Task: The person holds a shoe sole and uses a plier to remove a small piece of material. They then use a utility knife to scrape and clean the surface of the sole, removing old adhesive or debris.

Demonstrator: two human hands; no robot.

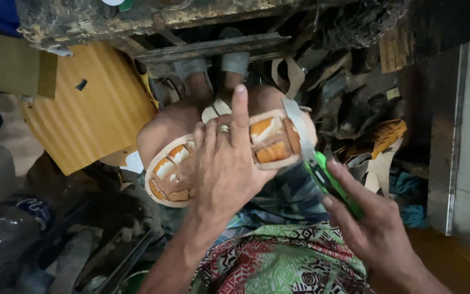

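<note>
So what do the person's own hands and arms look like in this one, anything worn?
Both forearms are bare, with no sleeves, gloves or watch. The left hand wears a gold-coloured ring on one of its fingers. The right hand wears nothing visible.
</note>
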